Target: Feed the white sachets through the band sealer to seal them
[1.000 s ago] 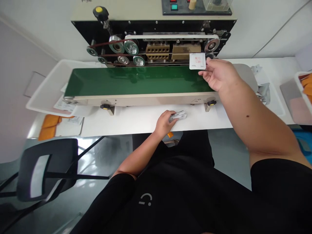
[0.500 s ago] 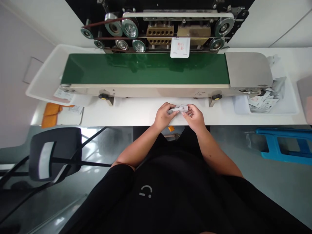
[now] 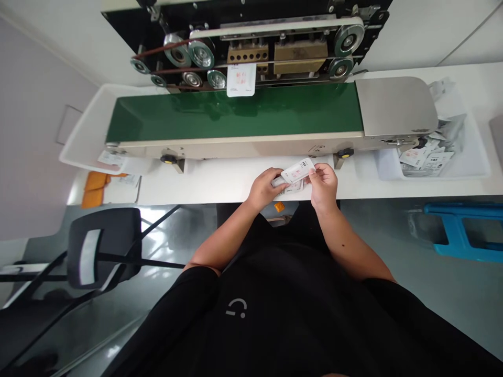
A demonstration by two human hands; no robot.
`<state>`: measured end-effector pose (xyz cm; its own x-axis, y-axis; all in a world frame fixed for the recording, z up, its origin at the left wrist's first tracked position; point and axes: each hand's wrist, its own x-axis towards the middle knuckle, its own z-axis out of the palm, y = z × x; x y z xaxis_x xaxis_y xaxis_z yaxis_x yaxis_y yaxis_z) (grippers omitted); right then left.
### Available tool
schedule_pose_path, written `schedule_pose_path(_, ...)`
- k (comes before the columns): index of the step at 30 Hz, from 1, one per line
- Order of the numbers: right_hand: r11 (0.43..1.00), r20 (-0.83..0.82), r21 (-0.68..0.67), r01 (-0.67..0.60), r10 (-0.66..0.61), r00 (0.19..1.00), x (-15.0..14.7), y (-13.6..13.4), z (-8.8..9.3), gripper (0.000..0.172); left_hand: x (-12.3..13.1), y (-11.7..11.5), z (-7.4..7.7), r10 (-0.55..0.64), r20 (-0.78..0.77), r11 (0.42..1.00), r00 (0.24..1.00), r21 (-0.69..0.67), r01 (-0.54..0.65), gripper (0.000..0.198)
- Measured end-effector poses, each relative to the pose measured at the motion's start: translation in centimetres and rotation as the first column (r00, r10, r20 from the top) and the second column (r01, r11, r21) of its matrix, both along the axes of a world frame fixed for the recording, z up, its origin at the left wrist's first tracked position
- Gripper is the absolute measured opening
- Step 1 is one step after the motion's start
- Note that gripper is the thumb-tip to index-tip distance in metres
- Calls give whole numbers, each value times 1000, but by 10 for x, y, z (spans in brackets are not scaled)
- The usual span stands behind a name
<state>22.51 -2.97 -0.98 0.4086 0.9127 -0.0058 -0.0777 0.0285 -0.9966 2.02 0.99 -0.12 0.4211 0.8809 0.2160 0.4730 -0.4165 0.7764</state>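
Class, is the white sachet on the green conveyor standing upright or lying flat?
Upright: the sachet stands on edge on the green conveyor, against the sealer's front.

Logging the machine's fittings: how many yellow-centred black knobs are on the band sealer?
2, on the front of the band sealer: left knob, right knob. Others may be out of view.

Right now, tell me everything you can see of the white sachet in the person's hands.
The white sachet is a flat rectangular pouch of what looks like smooth plastic film, with reddish print and small dark text on its face; the wording is too small to read. It is held tilted, rising toward its right end, which the right hand pinches. Its left end overlaps other sachets held in the left hand. It looks undamaged.
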Motion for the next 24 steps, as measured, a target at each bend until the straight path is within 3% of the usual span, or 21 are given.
schedule_pose_path(6, 972, -75, -43, -230, 226, 971, -4, -1, 1, 51, 1, 0, -1, 58, 31, 998, 998, -16, -58, 35)
schedule_pose_path(12, 982, -211, 13, -189, 187, 959, -7, -5, 18, 53, 2, -1, 1, 26, 32, 1000, 999, 2, -26, 36)
schedule_pose_path(15, 976, -280, 19, -218, 214, 936, -5, -12, 42, 45, 1, -2, 3, 24, 9, 1000, 1000, 16, -24, 31)
schedule_pose_path(19, 961, -308, 51, -273, 275, 911, 12, -10, 90, 41, 0, -3, 4, 26, 0, 1000, 1000, 13, -26, 30)
schedule_pose_path(22, 958, -237, 65, -280, 288, 928, 42, 13, 126, 45, 0, -3, 4, 24, -3, 1000, 1000, 7, -24, 30)
schedule_pose_path(24, 976, -191, 101, -192, 209, 959, 68, 38, 146, 51, -1, -3, 4, 20, -7, 1000, 1000, 4, -20, 30)
